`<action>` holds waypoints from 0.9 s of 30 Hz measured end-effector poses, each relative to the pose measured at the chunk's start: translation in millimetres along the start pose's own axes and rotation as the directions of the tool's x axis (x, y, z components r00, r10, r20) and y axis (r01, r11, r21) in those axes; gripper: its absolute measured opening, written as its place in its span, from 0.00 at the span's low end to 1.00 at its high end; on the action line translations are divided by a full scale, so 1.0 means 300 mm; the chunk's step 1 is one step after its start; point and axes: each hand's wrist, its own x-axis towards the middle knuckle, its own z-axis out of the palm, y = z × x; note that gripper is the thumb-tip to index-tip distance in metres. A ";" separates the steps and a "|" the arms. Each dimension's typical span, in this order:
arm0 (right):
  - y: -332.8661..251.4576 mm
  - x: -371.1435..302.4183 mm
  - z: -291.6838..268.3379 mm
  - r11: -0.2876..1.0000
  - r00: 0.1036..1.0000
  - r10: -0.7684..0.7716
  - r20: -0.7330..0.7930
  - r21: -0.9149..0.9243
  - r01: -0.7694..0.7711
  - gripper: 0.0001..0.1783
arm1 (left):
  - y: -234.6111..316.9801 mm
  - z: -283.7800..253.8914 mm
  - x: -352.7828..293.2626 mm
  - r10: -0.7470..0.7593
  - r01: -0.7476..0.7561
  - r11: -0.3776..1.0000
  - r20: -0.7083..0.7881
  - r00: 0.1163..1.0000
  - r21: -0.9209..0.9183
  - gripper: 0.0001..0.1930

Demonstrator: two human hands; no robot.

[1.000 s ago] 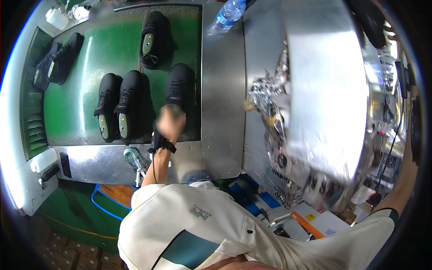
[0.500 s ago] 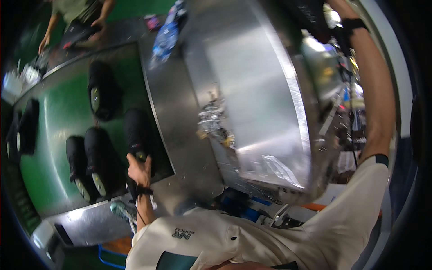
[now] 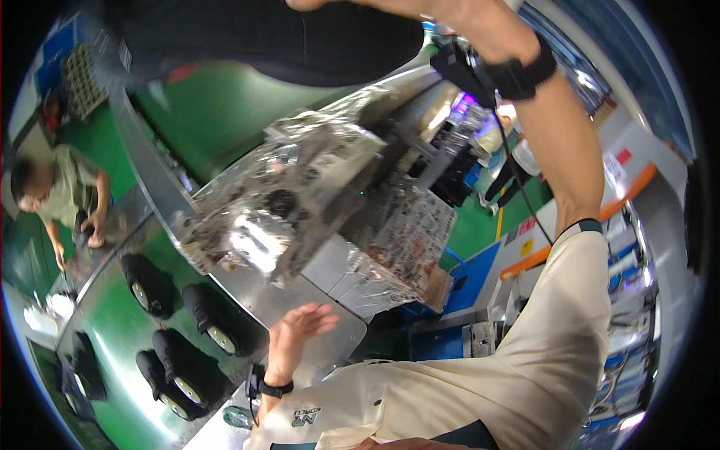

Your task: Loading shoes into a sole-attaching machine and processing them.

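Note:
Across the top, close to the camera, is a large black shoe, partly cut off by the picture's edge. My right hand reaches over it with the fingers curled on its upper side; most of the fingers lie outside the picture. Low in the middle, my left hand is open with its fingers stretched out and nothing in it. Left of that hand, several black shoes with pale oval patches rest on the green conveyor surface; the nearest is a black shoe, apart from my fingers.
A foil-covered machine stands in front of me, beside a metal ledge. At the far left a co-worker handles a dark item. Other people stand in the distance at right, near an orange-edged panel.
My left hand has left the shoe on the conveyor, moved right and opened. My right hand and the black shoe have come into closer view at the top. The view has turned.

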 end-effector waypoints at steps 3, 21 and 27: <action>-0.174 -0.213 -0.270 0.969 0.993 0.104 0.058 0.217 -0.115 0.38 | 0.122 0.222 0.182 0.066 0.103 0.916 0.398 0.915 -0.389 0.55; -1.809 -1.612 -1.203 0.070 -0.443 0.808 -0.389 0.809 -0.583 0.43 | -1.020 1.329 0.142 -0.557 0.584 0.774 0.702 0.444 0.244 0.39; -2.104 -1.807 -1.378 -0.292 -0.634 0.290 -0.717 0.565 -0.772 0.40 | -1.359 1.692 -0.042 -0.720 0.511 0.666 0.649 0.246 0.544 0.41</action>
